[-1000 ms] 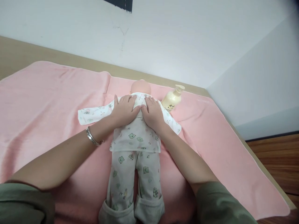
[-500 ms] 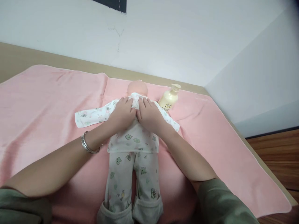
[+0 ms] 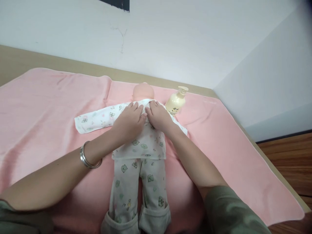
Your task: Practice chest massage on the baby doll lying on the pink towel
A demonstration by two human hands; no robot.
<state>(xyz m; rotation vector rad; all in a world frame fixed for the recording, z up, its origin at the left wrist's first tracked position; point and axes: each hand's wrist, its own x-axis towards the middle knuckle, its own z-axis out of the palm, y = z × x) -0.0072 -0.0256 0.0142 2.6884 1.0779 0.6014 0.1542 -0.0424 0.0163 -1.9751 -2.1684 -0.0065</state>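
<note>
A baby doll (image 3: 143, 91) lies on a pink mat with its bald head away from me and its face out of view. It wears a white baby shirt (image 3: 143, 148) printed with small animals, and matching trousers (image 3: 125, 185) with turned-up cuffs. My left hand (image 3: 130, 122) rests on the upper shirt, its fingers stretched out over the cloth. Close beside it, my right hand (image 3: 159, 117) has its fingers bent on the shirt's neckline, gripping the fabric there. One long sleeve (image 3: 95, 120) spreads out to the left; the other is partly hidden behind my right wrist.
A pale yellow pump bottle (image 3: 175, 101) stands right of the doll's head. The pink mat (image 3: 219, 146) covers most of the wooden-edged surface (image 3: 58, 65). A white wall (image 3: 170, 42) rises behind, and brown wood (image 3: 290, 159) shows at the right.
The neckline cloth has shifted and now stretches across below the head. My right fingers have bent more, my left hand has turned slightly, and the left sleeve has slid a little outward.
</note>
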